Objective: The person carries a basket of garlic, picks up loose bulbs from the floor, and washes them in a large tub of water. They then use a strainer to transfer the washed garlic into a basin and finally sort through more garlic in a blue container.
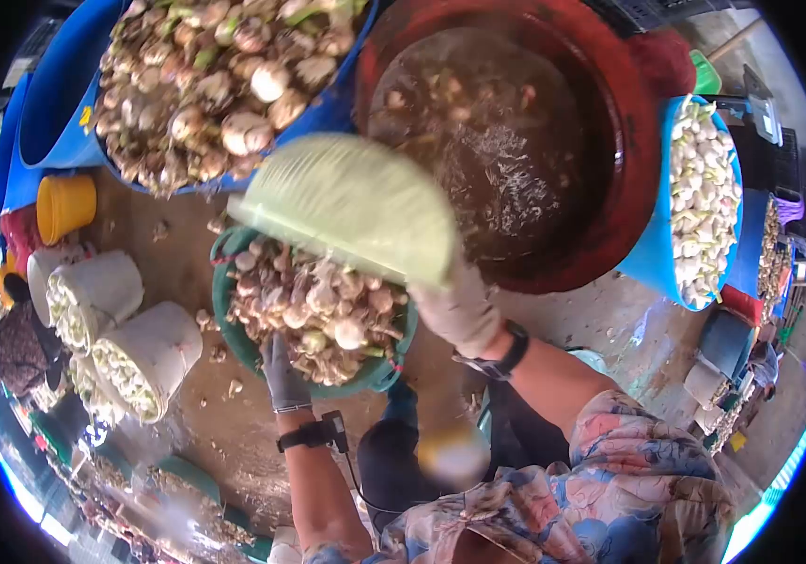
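My right hand [460, 305], in a pale glove, grips a pale green plastic basket [356, 202] by its edge. The basket is tilted and smeared by motion, over the far side of a green tub [220, 299]. Heaped in that tub are soil-stained bulbs [318, 301] with dry stems, like onions or garlic. At the tub's near left edge, my left hand [284, 376], in a grey glove, touches the bulbs with its fingers stretched forward. Nothing shows held in it.
Behind the basket stands a big red tub [614, 150] of muddy water with some floating bulbs. A blue tub [358, 66] brims with unwashed bulbs at upper left; another blue tub [657, 235] holds white ones. White buckets [172, 352] and a yellow bucket [66, 209] stand left.
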`<act>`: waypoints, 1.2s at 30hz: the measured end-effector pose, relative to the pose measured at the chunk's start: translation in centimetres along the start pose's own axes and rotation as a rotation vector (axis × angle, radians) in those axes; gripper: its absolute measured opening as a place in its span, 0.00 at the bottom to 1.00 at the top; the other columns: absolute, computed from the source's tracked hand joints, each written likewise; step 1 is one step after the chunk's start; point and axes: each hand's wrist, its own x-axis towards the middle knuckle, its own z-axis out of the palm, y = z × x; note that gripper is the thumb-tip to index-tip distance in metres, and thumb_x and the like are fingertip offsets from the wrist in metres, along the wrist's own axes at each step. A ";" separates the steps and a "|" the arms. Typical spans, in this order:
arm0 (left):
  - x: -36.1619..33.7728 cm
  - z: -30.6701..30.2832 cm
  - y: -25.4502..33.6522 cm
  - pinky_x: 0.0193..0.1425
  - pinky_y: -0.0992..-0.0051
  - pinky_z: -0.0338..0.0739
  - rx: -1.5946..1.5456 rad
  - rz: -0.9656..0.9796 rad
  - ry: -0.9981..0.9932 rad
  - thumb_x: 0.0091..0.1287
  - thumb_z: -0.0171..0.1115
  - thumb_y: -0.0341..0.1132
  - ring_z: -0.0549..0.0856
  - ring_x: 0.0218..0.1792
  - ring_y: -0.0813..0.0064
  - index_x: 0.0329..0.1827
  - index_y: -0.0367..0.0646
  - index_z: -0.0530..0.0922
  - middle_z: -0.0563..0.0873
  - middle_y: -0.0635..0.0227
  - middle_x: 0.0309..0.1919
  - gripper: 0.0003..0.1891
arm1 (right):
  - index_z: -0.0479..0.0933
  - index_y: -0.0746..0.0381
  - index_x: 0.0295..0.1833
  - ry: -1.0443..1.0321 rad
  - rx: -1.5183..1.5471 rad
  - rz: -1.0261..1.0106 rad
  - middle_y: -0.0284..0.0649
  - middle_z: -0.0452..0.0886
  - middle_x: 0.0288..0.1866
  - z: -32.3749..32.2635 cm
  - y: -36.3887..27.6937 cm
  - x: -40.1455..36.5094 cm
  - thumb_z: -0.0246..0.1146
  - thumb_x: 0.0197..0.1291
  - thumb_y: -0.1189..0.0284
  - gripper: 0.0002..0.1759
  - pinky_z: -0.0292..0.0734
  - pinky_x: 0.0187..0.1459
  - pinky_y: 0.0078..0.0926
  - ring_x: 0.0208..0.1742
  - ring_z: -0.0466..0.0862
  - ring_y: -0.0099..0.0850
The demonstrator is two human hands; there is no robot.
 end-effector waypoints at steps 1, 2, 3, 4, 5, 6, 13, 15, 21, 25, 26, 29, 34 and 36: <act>2.1 1.1 4.5 0.58 0.72 0.71 -0.579 -0.135 0.010 0.71 0.54 0.36 0.75 0.52 0.71 0.68 0.34 0.64 0.74 0.61 0.57 0.25 | 0.59 0.71 0.66 0.030 0.290 0.194 0.52 0.76 0.54 -1.9 1.2 1.7 0.58 0.63 0.76 0.27 0.78 0.46 0.28 0.44 0.83 0.37; 4.0 3.5 9.6 0.54 0.73 0.70 -0.469 -0.015 0.212 0.71 0.55 0.36 0.74 0.46 0.77 0.70 0.32 0.59 0.74 0.65 0.54 0.29 | 0.64 0.73 0.61 0.000 0.058 0.145 0.48 0.78 0.51 -3.9 3.8 2.4 0.59 0.64 0.75 0.23 0.78 0.43 0.27 0.40 0.83 0.32; 6.5 3.8 13.9 0.57 0.75 0.69 -0.760 -0.177 0.053 0.70 0.56 0.35 0.73 0.53 0.75 0.73 0.32 0.54 0.73 0.62 0.59 0.33 | 0.68 0.73 0.57 0.081 0.388 0.367 0.46 0.81 0.46 -6.1 6.1 4.0 0.59 0.63 0.74 0.20 0.78 0.36 0.26 0.33 0.82 0.29; 8.5 6.1 18.8 0.63 0.75 0.67 -0.716 -0.044 0.123 0.69 0.59 0.34 0.71 0.60 0.71 0.73 0.32 0.52 0.70 0.58 0.63 0.35 | 0.69 0.74 0.57 0.197 0.562 0.604 0.45 0.82 0.43 -9.1 6.5 6.8 0.59 0.63 0.72 0.20 0.77 0.31 0.24 0.30 0.82 0.27; 10.9 7.4 21.8 0.68 0.69 0.64 -0.708 -0.146 -0.122 0.66 0.62 0.35 0.67 0.67 0.62 0.73 0.31 0.50 0.66 0.52 0.68 0.39 | 0.68 0.71 0.57 0.272 0.458 0.655 0.44 0.81 0.43 -10.9 10.6 7.7 0.57 0.64 0.70 0.20 0.76 0.29 0.22 0.29 0.81 0.26; 15.0 11.9 20.4 0.63 0.63 0.69 -0.200 0.369 0.128 0.64 0.64 0.39 0.75 0.60 0.54 0.73 0.30 0.51 0.72 0.48 0.62 0.41 | 0.59 0.69 0.58 0.394 0.385 0.675 0.48 0.80 0.43 -12.3 16.0 8.1 0.60 0.60 0.70 0.25 0.79 0.32 0.26 0.31 0.82 0.31; 15.6 15.7 26.4 0.50 0.58 0.75 0.119 0.100 0.260 0.64 0.62 0.38 0.81 0.48 0.47 0.55 0.33 0.67 0.81 0.45 0.47 0.23 | 0.62 0.67 0.55 0.485 -0.308 1.135 0.58 0.81 0.43 -12.3 39.4 10.1 0.67 0.51 0.63 0.32 0.76 0.48 0.44 0.48 0.81 0.56; 15.7 16.0 27.0 0.49 0.59 0.76 -0.028 0.183 0.265 0.65 0.63 0.37 0.82 0.48 0.50 0.54 0.33 0.68 0.81 0.46 0.46 0.22 | 0.67 0.65 0.51 0.488 0.077 1.181 0.52 0.82 0.41 -7.7 48.5 9.6 0.66 0.52 0.64 0.25 0.77 0.44 0.37 0.46 0.83 0.48; 15.3 15.9 28.7 0.51 0.67 0.75 0.045 -0.105 0.212 0.64 0.61 0.30 0.81 0.46 0.64 0.62 0.32 0.64 0.80 0.54 0.48 0.25 | 0.69 0.66 0.55 0.490 0.599 0.945 0.41 0.81 0.42 -3.1 47.2 16.1 0.64 0.54 0.69 0.24 0.76 0.44 0.32 0.43 0.82 0.37; 15.4 16.0 27.4 0.57 0.68 0.73 0.006 -0.095 0.207 0.64 0.61 0.29 0.78 0.53 0.64 0.63 0.32 0.64 0.77 0.53 0.54 0.26 | 0.71 0.66 0.57 0.300 0.394 0.947 0.42 0.81 0.41 -1.6 45.1 19.3 0.60 0.56 0.69 0.23 0.76 0.43 0.30 0.43 0.82 0.34; 15.2 16.0 27.4 0.58 0.68 0.72 0.027 -0.080 0.213 0.64 0.60 0.29 0.78 0.53 0.64 0.63 0.32 0.63 0.77 0.53 0.54 0.26 | 0.74 0.66 0.54 0.268 0.174 0.813 0.39 0.81 0.36 -1.6 44.6 19.7 0.57 0.58 0.70 0.19 0.76 0.41 0.29 0.40 0.81 0.30; 15.4 16.0 26.7 0.50 0.67 0.75 0.069 0.084 0.229 0.64 0.61 0.30 0.80 0.44 0.67 0.62 0.29 0.62 0.80 0.54 0.46 0.26 | 0.73 0.66 0.56 0.023 0.125 0.877 0.40 0.81 0.38 0.5 43.9 20.2 0.57 0.57 0.68 0.21 0.76 0.44 0.30 0.41 0.80 0.30; 15.3 16.0 26.0 0.52 0.65 0.74 0.047 -0.011 0.236 0.63 0.62 0.30 0.79 0.48 0.62 0.62 0.31 0.62 0.78 0.52 0.49 0.27 | 0.76 0.64 0.53 -0.259 0.181 0.707 0.39 0.82 0.38 3.9 40.6 17.2 0.54 0.63 0.69 0.15 0.77 0.40 0.28 0.39 0.80 0.28; 15.2 16.0 25.9 0.51 0.64 0.75 0.079 -0.007 0.242 0.62 0.63 0.31 0.81 0.48 0.59 0.62 0.32 0.63 0.80 0.52 0.48 0.27 | 0.77 0.63 0.51 -0.401 0.206 0.632 0.38 0.82 0.38 4.8 39.2 15.3 0.54 0.64 0.70 0.14 0.77 0.38 0.27 0.37 0.80 0.27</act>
